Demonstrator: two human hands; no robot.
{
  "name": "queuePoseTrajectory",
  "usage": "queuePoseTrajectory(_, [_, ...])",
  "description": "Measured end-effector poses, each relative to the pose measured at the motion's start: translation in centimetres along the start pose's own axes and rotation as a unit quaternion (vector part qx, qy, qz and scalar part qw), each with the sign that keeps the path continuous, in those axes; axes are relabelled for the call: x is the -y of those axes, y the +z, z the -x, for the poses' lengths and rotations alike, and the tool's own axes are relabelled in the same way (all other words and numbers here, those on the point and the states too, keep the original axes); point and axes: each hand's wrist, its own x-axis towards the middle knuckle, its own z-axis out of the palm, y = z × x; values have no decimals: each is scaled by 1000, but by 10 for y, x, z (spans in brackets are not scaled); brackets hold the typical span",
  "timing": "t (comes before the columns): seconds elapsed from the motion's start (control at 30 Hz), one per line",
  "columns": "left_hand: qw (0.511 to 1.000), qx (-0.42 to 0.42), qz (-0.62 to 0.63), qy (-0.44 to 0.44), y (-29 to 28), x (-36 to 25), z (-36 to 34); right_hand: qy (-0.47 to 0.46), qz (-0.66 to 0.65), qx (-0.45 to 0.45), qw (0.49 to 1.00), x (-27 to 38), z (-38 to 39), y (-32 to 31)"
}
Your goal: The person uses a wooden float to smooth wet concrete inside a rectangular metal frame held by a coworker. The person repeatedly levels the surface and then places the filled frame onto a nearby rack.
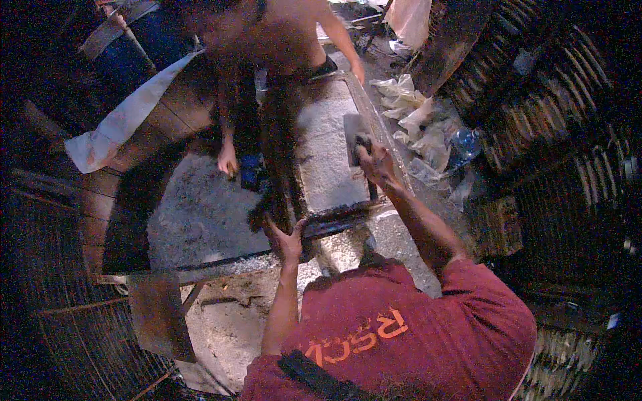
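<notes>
The right hand (379, 164) has its grip closed around the flat trowel (353, 127), at two o'clock over the tray (372, 115); keeping it level seems best. Left hand (287, 242), seven o'clock: grip I cannot tell.

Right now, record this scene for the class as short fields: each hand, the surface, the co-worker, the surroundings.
Right hand: gripping a flat trowel
Left hand: at the near left corner of the frame
Surface: pale, rough material within the frame
Co-worker: opposite, leaning over
Right of frame: crumpled pale plastic
</notes>
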Motion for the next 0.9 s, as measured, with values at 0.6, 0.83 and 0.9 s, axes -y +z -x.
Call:
queuePoseTrajectory(0.6, [999,33,31,-26,6,4,-1,-4,169,49,984,-2,-24,9])
queuePoseTrajectory(0.83, [996,37,74,-20,12,7,-3,-13,150,119,981,8,-5,21])
queuePoseTrajectory(0.9, [994,59,87,-22,10,4,0,-36,207,184,960,-2,-10,21])
